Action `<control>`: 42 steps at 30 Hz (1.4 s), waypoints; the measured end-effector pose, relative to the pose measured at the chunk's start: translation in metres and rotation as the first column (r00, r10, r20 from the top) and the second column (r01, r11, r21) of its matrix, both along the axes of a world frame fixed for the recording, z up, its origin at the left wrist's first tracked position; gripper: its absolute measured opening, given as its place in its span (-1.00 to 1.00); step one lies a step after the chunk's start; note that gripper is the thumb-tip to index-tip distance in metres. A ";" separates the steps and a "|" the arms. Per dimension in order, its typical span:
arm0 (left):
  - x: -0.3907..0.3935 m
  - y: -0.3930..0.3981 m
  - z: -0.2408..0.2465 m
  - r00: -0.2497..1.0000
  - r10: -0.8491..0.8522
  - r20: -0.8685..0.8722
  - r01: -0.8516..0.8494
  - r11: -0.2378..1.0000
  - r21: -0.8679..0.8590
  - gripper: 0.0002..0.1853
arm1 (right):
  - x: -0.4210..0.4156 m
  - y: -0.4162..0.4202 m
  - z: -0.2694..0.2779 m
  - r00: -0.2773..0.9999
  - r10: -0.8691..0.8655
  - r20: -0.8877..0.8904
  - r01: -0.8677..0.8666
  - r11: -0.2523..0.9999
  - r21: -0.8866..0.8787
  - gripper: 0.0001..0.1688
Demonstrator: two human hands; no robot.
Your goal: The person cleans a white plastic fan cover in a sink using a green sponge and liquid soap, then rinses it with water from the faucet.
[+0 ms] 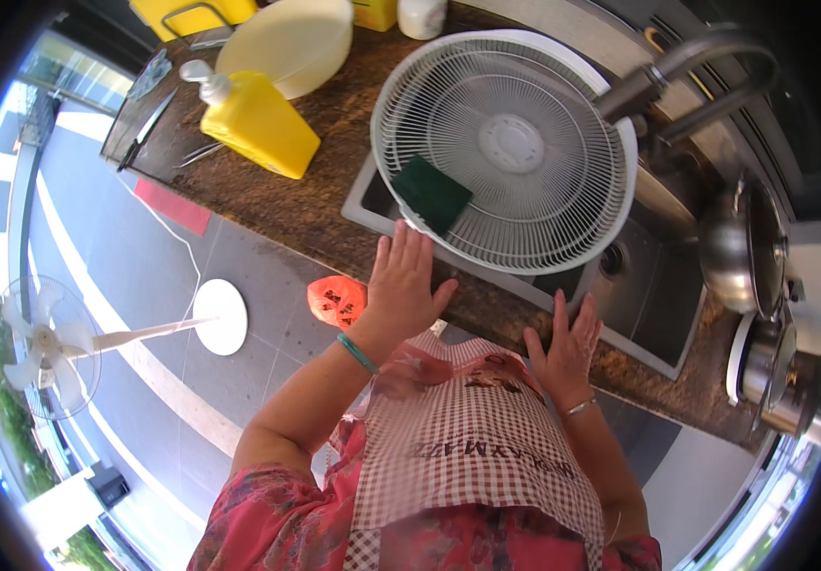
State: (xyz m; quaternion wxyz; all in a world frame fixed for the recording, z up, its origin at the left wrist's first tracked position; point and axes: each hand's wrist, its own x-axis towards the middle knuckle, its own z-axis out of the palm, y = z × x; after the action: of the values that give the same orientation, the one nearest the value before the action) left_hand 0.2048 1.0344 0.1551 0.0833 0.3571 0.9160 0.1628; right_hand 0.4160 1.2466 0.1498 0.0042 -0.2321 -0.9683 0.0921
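A white round fan grille (567,207) lies over the sink (649,307), its hub facing up. On its near left part rests a dark green scouring pad (432,195). My left hand (405,282), with a green bangle at the wrist, has its fingers extended at the grille's near rim, just below the pad; whether it touches the rim I cannot tell. My right hand (566,347) is spread at the counter's front edge, near the sink's rim, holding nothing. A steel faucet (667,75) arches at the grille's far right.
A yellow pump bottle (261,128), a cream basin (293,46) and a knife (146,128) are on the brown stone counter (296,207). Steel pots (742,246) stand at the right. On the floor side are a white standing fan (46,346) and a red plastic bag (337,301).
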 end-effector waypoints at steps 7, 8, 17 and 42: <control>-0.014 -0.039 0.002 0.984 0.130 -0.121 -0.142 0.986 -0.091 -0.10 | 0.044 0.038 -0.004 0.952 -0.204 -0.227 0.174 0.974 -0.145 -0.28; -0.011 -0.042 0.003 0.986 0.115 -0.121 -0.129 0.984 -0.119 -0.10 | 0.054 0.044 -0.004 0.946 -0.243 -0.215 0.220 0.967 -0.127 -0.28; 0.072 0.053 -0.002 0.825 -0.564 0.031 0.561 0.825 0.069 -0.16 | 0.121 0.056 -0.019 0.869 -0.478 -0.129 0.475 0.878 -0.056 -0.31; 0.122 0.287 -0.044 0.841 -0.536 -0.075 0.530 0.787 0.316 -0.52 | 0.086 0.064 -0.003 0.974 -0.221 0.056 0.224 0.973 -0.049 -0.01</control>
State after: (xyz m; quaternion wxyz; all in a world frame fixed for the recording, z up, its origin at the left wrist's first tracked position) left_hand 0.3270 1.3212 0.1109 0.0748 0.6081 0.7375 0.2841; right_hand 0.5021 1.3104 0.1470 -0.0164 -0.3413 -0.9331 0.1119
